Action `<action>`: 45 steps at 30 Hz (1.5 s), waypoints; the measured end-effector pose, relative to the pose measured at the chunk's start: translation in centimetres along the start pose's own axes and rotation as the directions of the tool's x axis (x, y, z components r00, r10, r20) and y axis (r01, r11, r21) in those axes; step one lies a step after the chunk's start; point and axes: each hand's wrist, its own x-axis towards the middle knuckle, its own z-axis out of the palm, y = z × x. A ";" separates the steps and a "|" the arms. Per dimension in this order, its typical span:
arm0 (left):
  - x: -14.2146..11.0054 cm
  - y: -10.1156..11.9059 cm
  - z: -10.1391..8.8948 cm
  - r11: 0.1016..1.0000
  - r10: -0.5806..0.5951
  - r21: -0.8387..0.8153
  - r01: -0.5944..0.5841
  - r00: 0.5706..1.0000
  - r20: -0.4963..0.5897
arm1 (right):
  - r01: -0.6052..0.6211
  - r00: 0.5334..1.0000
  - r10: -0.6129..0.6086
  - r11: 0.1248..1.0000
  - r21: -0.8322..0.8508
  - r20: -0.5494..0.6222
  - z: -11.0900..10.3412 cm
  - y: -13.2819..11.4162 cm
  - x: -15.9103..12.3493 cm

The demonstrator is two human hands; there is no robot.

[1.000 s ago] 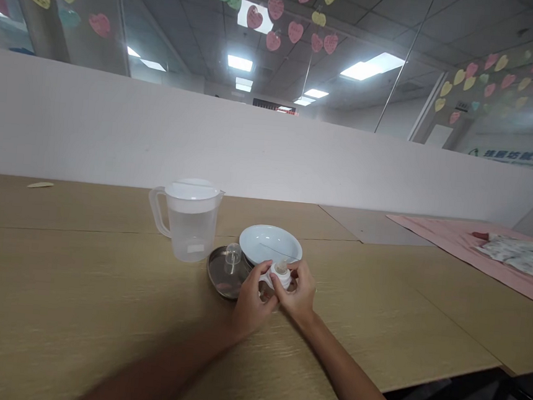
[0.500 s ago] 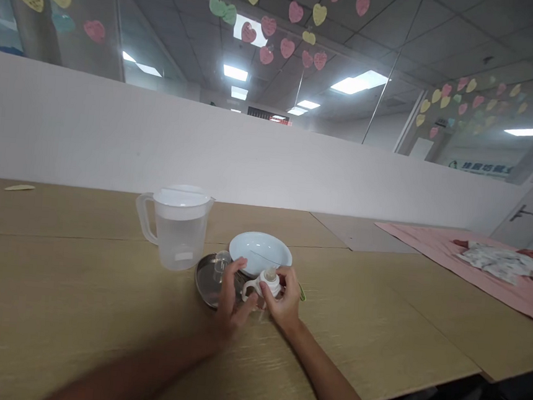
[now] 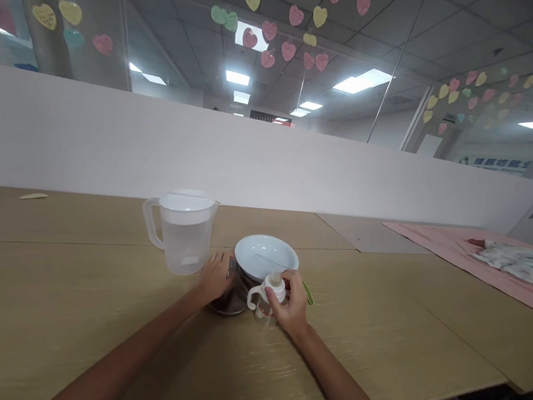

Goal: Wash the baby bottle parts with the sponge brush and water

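My right hand (image 3: 295, 305) is closed around the collar of a baby bottle (image 3: 274, 284), which stands upright with its pale teat uncovered on top. The bottle has a white collar and white side handle; its clear body shows below. My left hand (image 3: 216, 276) reaches over a round metal tray (image 3: 229, 310), fingers curled down on a small clear plastic cap (image 3: 231, 266), mostly hidden by the fingers. Right behind both hands sits a white bowl (image 3: 262, 248) with a thin line, perhaps a utensil handle, across it.
A clear lidded pitcher (image 3: 185, 239) holding liquid stands behind my left hand. Beside my right hand lies a green looped item (image 3: 308, 294). Far right, a pink cloth (image 3: 426, 240) bears a small figure in a white patterned garment (image 3: 513, 261). A white wall (image 3: 260, 162) backs the table.
My left hand has moved left, from beside the bottle to the clear cap in the tray, and its fingers have curled down. My right hand still holds the bottle. The view has shifted slightly.
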 end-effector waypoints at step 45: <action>-3.9 8.8 -1.6 0.728 0.269 -0.579 -0.367 0.930 -0.251 | -0.006 1.000 0.005 0.994 -0.108 -0.013 0.5 -1.0 -1.5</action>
